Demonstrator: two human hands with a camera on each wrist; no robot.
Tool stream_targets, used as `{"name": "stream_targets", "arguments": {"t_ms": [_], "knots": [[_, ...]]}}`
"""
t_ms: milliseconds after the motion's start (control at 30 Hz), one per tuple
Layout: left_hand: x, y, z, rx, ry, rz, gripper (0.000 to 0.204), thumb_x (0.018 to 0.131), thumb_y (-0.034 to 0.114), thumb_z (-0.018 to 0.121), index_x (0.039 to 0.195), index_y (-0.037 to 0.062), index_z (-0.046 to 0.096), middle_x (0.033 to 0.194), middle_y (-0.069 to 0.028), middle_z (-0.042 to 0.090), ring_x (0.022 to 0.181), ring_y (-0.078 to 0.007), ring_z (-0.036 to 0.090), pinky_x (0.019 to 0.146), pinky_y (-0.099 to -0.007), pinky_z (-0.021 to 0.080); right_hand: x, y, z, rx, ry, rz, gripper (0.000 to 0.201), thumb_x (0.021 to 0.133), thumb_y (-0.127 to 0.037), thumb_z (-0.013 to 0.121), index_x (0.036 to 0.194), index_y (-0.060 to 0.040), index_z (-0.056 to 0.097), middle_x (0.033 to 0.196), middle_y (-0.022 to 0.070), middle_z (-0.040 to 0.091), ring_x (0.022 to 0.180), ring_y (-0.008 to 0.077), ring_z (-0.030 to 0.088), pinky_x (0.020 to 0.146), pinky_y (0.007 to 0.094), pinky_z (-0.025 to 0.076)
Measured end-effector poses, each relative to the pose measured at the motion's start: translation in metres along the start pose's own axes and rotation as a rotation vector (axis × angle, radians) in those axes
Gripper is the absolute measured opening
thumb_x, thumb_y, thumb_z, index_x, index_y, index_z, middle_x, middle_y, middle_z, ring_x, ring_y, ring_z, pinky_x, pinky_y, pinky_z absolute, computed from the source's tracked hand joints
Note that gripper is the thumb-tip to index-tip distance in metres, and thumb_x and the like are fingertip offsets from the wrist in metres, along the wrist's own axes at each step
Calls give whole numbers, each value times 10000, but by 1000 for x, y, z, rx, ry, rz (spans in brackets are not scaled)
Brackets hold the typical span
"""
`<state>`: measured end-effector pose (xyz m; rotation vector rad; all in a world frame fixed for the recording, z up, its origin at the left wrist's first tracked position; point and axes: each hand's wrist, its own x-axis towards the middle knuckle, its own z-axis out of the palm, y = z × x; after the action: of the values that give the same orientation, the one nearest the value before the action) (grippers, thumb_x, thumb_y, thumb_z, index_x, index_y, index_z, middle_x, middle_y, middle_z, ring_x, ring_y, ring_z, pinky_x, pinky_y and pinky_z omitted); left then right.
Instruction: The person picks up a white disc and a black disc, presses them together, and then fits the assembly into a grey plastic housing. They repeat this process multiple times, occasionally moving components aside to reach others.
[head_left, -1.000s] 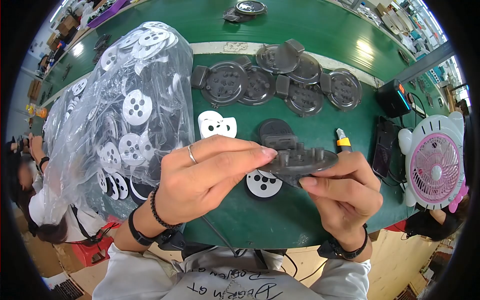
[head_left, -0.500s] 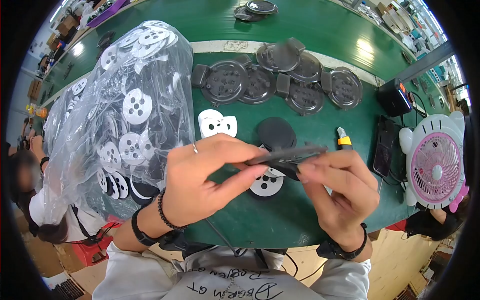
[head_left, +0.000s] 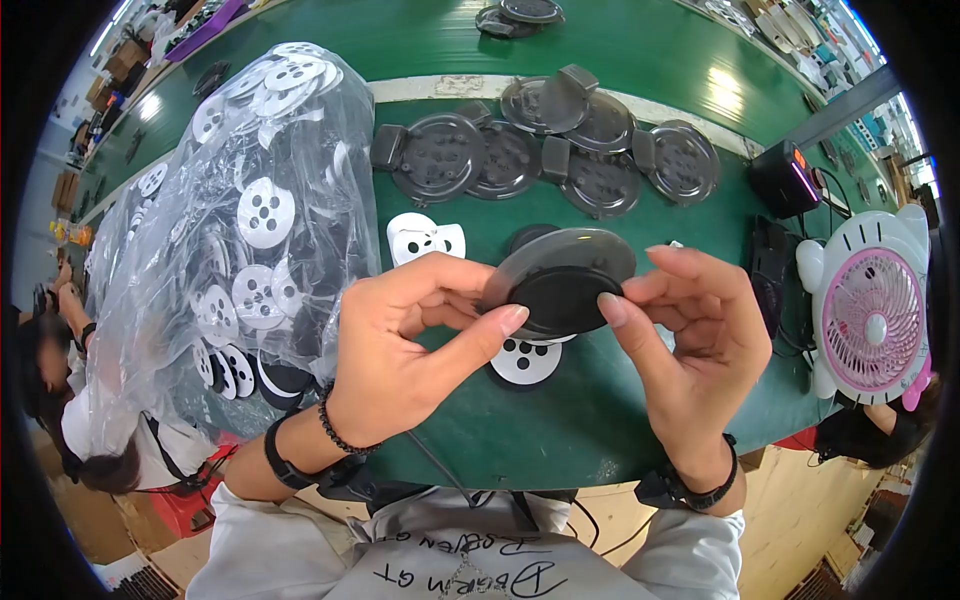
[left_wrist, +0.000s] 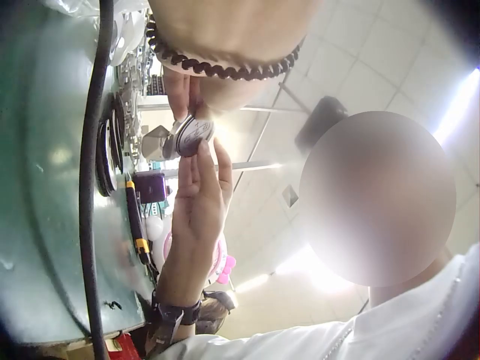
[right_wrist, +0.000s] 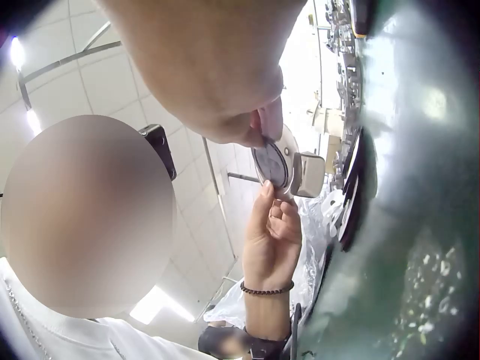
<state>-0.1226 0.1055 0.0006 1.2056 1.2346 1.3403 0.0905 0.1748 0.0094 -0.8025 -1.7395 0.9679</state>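
Note:
Between both hands, a round translucent grey plastic cover (head_left: 590,245) is held tilted above the table, with a black round pad (head_left: 570,300) lying against the face turned toward me. My left hand (head_left: 400,335) pinches the cover's left edge, its thumb at the pad's rim. On the other side my right hand (head_left: 705,350) pinches the right edge, thumb tip on the pad and fingers behind. The right wrist view shows the cover's square tab (right_wrist: 309,175) sticking out away from me. Below the cover lies a white disc with holes (head_left: 525,362) on black discs, partly hidden.
Left stands a clear plastic bag (head_left: 350,215) of white discs. Several grey covers (head_left: 440,155) lie along the table's back edge, near white pieces (head_left: 420,238). To the right are a pink-and-white fan (head_left: 875,310) and a black box (head_left: 785,180); a yellow-and-black cutter (left_wrist: 136,221) lies nearby.
The cover has been turned over from its studded side, through edge-on, so the black pad now faces me. Both hands have shifted their hold along its edge.

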Motion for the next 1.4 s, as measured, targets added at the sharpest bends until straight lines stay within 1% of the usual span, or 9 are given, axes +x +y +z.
{"name": "stream_targets", "arguments": {"t_ms": [367,800,900,967,1000,1100,1200,1300,1400], "knots": [[-2,1,3,1,-13,16,173,882,-72,712,1039,-74,640,969,-130,725,850,-124,694,764,-258,563,1,5,-2,-66,57,-53,301,772,45,830,1005,14,642,891,78,715,769,127,659,706,249,526],[-2,1,0,-18,-57,-6,167,895,-63,702,1049,-72,637,962,-129,719,841,-127,694,745,-264,571,7,9,-2,-108,55,-75,313,790,11,834,1037,7,642,862,54,694,756,126,630,715,248,517],[2,-2,0,-127,-56,-52,153,917,-37,685,1058,-67,632,963,-125,714,840,-128,690,729,-264,574,13,8,1,-84,131,6,318,835,-37,815,1101,18,649,857,48,690,766,121,641,728,251,530],[4,-1,1,-188,-31,-132,134,939,-7,670,1053,-63,626,972,-117,709,863,-131,688,713,-260,572,11,5,0,237,-75,384,351,871,-87,798,1161,36,643,858,53,693,781,108,653,737,248,541],[5,-2,1,-185,-36,-128,134,939,-7,670,1053,-63,626,972,-117,709,863,-131,688,713,-260,572,11,1,1,243,-70,424,367,885,-111,789,1181,45,637,857,57,695,792,84,655,728,234,542],[7,-10,3,-183,-19,-128,243,941,-8,683,1164,-44,594,997,-98,705,857,-107,681,724,-238,563,6,16,5,134,-111,186,364,872,-104,798,1164,44,638,846,57,695,763,86,653,698,231,540],[3,-4,18,-172,32,-110,419,965,87,686,1307,26,450,928,-63,662,735,-72,618,610,-217,522,-4,12,12,54,-132,142,329,861,-96,797,1129,23,649,771,63,699,659,85,644,596,245,533],[2,8,16,165,-54,-88,304,1010,204,636,1222,5,547,930,-79,678,617,-70,608,485,-215,480,-5,4,13,62,-129,133,246,920,-92,731,1130,12,658,782,79,714,658,87,656,595,245,530],[11,21,27,140,20,-19,294,1018,230,622,1187,-6,577,926,-88,686,620,-78,624,477,-218,484,1,-2,1,125,-127,263,217,1004,-100,611,1177,28,640,849,101,729,681,104,661,615,243,529]]}}
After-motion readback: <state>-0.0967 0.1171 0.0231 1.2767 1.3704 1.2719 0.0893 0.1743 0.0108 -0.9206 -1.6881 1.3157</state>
